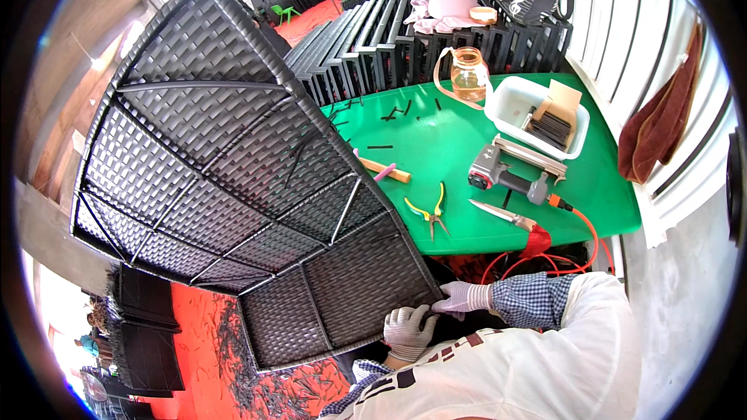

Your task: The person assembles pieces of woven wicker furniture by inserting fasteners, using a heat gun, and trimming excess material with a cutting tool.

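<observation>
A large black woven rattan furniture frame [226,163] leans across the left and middle, its ribbed inner side facing me and its lower panel by my lap. My left hand [408,333], in a pale striped glove, has its fingers curled over the near edge of that lower panel. Close beside it, my right hand [464,297], gloved alike, is closed at the panel's corner with fingers pressed together. Whatever lies between the right fingers is hidden or too small to name.
On the green table [436,136] lie yellow-handled pliers [429,211], a knife [502,214], an air nail gun [510,175] with an orange hose [595,233], a white tub [510,93] and a jug [469,78]. Black scraps [264,373] litter the red floor.
</observation>
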The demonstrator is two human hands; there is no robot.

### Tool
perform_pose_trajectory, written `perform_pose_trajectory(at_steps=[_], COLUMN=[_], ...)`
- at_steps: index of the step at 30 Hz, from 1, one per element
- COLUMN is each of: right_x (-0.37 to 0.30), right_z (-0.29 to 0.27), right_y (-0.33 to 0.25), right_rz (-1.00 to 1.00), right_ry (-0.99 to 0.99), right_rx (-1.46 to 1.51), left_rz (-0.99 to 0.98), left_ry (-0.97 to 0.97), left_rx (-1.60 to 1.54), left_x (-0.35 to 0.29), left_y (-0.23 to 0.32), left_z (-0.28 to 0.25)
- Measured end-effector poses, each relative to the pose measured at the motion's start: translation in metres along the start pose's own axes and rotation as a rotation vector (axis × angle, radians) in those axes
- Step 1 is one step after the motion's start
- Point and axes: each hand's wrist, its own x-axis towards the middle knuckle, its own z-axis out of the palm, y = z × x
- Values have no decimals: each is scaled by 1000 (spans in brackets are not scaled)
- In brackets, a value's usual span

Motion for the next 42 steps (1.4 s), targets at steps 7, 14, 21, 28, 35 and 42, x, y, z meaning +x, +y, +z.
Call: perform_pose_trajectory(at_steps=[7, 14, 21, 28, 35, 42], right_x=[2, -6, -42, -108, -127, -118], right_z=[4, -3, -47, -103, -142, -124], right_y=[-3, -17, -66, -140, -169, -160], right_rz=[14, 8, -132, -824, -328, -848], right_ry=[44, 55, 256, 1185, 929, 1135], right_rx=[-75, -254, -1047, -839, -875, -905], left_rz=[-7, -7, -4, -1, 7, 21], left_ry=[7, -6, -2, 42, 32, 50], left_rx=[-4, 6, 31, 41, 25, 41], left_x=[-4, -1, 0, -1, 3, -2], left_y=[-3, -3, 0, 2, 0, 0], left_z=[-1, 0, 1, 0, 3, 2])
